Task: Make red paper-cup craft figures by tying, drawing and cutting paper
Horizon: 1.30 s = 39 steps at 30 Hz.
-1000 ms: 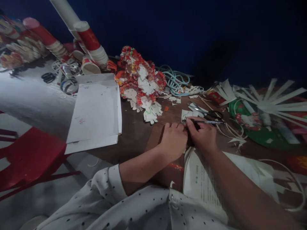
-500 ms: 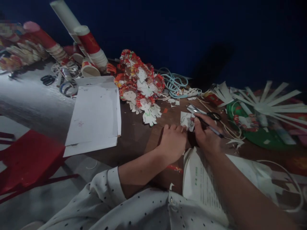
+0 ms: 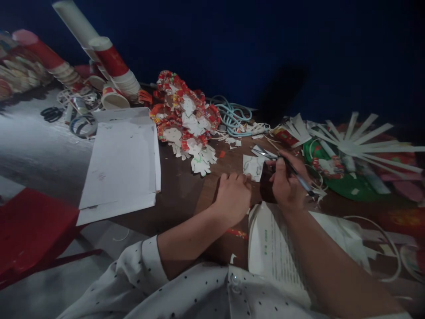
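Note:
My right hand is closed around a pen, whose grey-blue barrel points back toward me. Left of it lies a small piece of white paper with a dark line drawing. The pen's tip is now apart from this drawing. My left hand rests on the table with curled fingers, its index finger close by the paper's lower left corner. What is under those fingers is hidden. Just beyond my right hand lie scissors, their handles partly covered by it.
White sheets lie at left, beside red-and-white paper crafts. A pale blue cable is coiled behind. An open book sits under my right forearm. Cut paper strips fan out at right. Stacked paper cups stand back left.
My right hand has drawn back to the right with the pen, uncovering more of the drawing. My left hand stays on the table. The whole view has shifted slightly.

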Each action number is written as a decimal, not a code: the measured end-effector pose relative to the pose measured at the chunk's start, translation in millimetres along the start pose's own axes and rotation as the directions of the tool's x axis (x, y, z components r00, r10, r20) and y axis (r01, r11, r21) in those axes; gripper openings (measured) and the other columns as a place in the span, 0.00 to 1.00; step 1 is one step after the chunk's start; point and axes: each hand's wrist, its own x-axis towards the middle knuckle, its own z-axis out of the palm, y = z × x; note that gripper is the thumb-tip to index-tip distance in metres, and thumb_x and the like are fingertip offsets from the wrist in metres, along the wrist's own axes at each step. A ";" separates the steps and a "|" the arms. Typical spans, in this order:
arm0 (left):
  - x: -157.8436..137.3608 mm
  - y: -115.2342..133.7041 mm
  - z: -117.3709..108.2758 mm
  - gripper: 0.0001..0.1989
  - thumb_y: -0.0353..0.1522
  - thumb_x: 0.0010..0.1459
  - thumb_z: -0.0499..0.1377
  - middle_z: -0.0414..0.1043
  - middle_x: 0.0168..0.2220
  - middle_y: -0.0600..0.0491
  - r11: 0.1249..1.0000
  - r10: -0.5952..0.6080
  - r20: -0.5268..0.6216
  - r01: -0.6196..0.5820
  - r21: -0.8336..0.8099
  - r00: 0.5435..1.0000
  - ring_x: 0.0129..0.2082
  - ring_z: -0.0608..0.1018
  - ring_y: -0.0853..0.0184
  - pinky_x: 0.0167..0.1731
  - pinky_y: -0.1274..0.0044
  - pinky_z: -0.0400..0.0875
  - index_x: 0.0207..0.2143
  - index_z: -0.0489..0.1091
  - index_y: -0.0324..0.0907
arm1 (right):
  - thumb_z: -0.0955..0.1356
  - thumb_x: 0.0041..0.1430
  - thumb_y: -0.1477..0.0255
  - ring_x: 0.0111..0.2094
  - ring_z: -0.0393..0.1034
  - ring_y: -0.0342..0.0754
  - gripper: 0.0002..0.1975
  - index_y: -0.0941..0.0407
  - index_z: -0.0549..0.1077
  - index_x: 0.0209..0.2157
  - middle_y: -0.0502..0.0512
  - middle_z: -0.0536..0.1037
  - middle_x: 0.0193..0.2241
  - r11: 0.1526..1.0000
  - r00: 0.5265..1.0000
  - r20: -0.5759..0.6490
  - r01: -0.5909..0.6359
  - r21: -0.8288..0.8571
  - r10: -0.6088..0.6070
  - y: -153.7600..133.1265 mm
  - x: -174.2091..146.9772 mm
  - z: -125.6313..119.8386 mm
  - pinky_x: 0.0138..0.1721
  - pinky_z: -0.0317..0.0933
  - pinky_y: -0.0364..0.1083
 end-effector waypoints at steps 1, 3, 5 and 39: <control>0.0 0.3 -0.3 0.19 0.28 0.63 0.45 0.71 0.44 0.43 1.000 -0.003 0.001 0.003 0.000 1.000 0.43 0.69 0.59 0.41 0.66 0.60 0.54 0.64 0.35 | 0.61 0.63 0.61 0.15 0.63 0.39 0.19 0.55 0.71 0.49 0.55 0.79 0.31 1.000 1.000 0.020 -0.003 0.003 0.003 1.1 -0.3 0.1 0.19 0.61 0.42; 0.0 0.7 -0.7 0.18 0.28 0.63 0.45 0.71 0.44 0.44 1.000 -0.009 0.001 0.009 -0.001 1.000 0.43 0.69 0.59 0.41 0.66 0.60 0.53 0.65 0.36 | 0.61 0.63 0.60 0.19 0.68 0.42 0.19 0.55 0.71 0.49 0.56 0.80 0.33 1.000 0.998 0.059 0.006 0.006 -0.006 2.5 -0.9 0.2 0.21 0.64 0.43; -0.1 0.9 -0.9 0.18 0.28 0.63 0.45 0.71 0.44 0.44 1.000 -0.013 -0.005 0.013 0.000 1.000 0.43 0.69 0.59 0.42 0.66 0.60 0.53 0.65 0.36 | 0.62 0.63 0.61 0.26 0.73 0.45 0.18 0.55 0.72 0.47 0.57 0.80 0.34 0.999 0.995 0.086 0.054 -0.007 -0.053 2.2 -1.7 0.1 0.29 0.69 0.45; 1.9 24.7 2.2 0.23 0.29 0.61 0.46 0.60 0.59 0.40 0.990 -0.039 -0.100 0.052 0.129 0.994 0.47 0.67 0.58 0.44 0.68 0.64 0.58 0.61 0.31 | 0.61 0.61 0.60 0.37 0.75 0.51 0.16 0.48 0.75 0.45 0.53 0.81 0.35 0.925 0.959 0.282 0.133 -0.357 -0.029 10.2 -0.8 8.8 0.37 0.65 0.47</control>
